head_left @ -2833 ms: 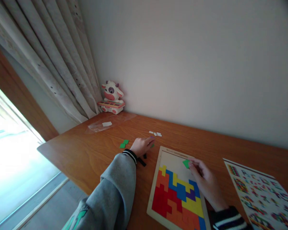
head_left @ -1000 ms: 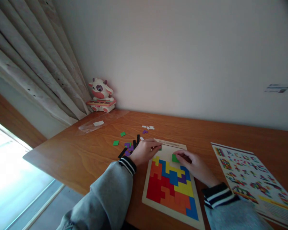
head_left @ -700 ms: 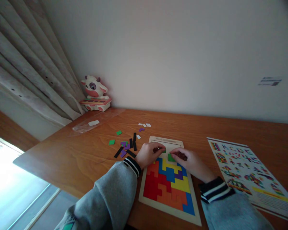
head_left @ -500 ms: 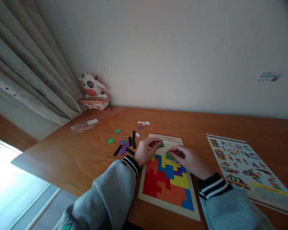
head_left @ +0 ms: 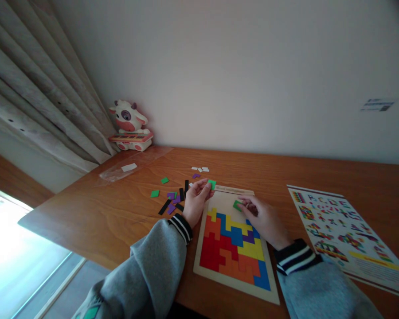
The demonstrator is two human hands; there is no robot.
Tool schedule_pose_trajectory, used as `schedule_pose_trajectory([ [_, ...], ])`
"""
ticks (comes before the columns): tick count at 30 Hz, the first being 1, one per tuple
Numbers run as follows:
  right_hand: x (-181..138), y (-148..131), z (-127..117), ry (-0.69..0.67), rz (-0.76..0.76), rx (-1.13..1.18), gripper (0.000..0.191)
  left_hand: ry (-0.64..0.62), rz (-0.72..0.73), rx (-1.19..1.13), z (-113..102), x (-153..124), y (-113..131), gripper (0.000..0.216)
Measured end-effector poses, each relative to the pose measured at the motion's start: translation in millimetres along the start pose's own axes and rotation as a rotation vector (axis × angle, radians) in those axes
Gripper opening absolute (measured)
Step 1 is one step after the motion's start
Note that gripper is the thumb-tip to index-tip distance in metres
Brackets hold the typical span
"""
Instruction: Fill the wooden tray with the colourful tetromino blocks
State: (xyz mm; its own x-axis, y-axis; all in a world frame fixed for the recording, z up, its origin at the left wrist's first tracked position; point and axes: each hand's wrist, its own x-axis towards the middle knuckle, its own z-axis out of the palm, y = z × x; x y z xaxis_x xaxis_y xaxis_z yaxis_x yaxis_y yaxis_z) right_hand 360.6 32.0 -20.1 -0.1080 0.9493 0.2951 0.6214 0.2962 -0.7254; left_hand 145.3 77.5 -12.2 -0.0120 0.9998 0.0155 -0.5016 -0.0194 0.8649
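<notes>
A wooden puzzle board [head_left: 202,261] lies in front of me, its lower part filled with red, orange, blue, yellow and purple block pieces [head_left: 234,243]. The upper part of the tray shows bare wood. My left hand [head_left: 196,201] is closed, pinching a green puzzle piece [head_left: 212,184] over the board's upper left corner. Over the upper right part, my right hand [head_left: 259,217] pinches another green puzzle piece [head_left: 237,205] between thumb and fingers. Both green pieces are partly covered by fingertips, so their full shapes cannot be told.
Loose black, purple and green pieces [head_left: 164,207] lie left of the board, with small white pieces [head_left: 204,169] behind. A printed pattern sheet [head_left: 339,230] lies at right. A clear plastic bag [head_left: 111,175] and a cow toy [head_left: 129,126] stand toward the back left of the wooden table [head_left: 119,221].
My left hand has moved up and slightly left, lifting its green piece off the board's top area. My right hand has raised its green piece slightly away from the filled rows.
</notes>
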Motion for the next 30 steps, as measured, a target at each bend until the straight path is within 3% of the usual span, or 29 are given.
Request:
schedule_pose_trajectory([
  [6,3.8,2.3,-14.7,0.18,0.075,0.056,0.039,0.022,-0.073,-0.087,0.2,0.9,-2.6,0.043],
  [11,4.1,10.6,-34.8,0.037,0.125,0.064,0.038,0.057,-0.091,0.006,-0.2,-0.6,-1.3,0.038],
  [15,2.6,16.9,-36.6,-0.136,0.085,-0.024,0.033,0.034,-0.08,0.074,1.6,-3.2,1.6,0.038],
  [19,2.6,25.2,-30.9,-0.093,-0.033,-0.128,0.03,0.008,-0.049,0.159,3.0,-5.2,2.8,0.039],
  [22,1.8,30.2,-28.9,-0.06,-0.028,-0.158,0.032,-0.009,-0.029,0.211,4.0,-6.2,3.0,0.041],
  [30,-0.4,28.4,-31.0,-0.117,-0.093,-0.186,0.027,-0.068,0.012,0.304,1.6,-6.4,-0.5,0.042],
])
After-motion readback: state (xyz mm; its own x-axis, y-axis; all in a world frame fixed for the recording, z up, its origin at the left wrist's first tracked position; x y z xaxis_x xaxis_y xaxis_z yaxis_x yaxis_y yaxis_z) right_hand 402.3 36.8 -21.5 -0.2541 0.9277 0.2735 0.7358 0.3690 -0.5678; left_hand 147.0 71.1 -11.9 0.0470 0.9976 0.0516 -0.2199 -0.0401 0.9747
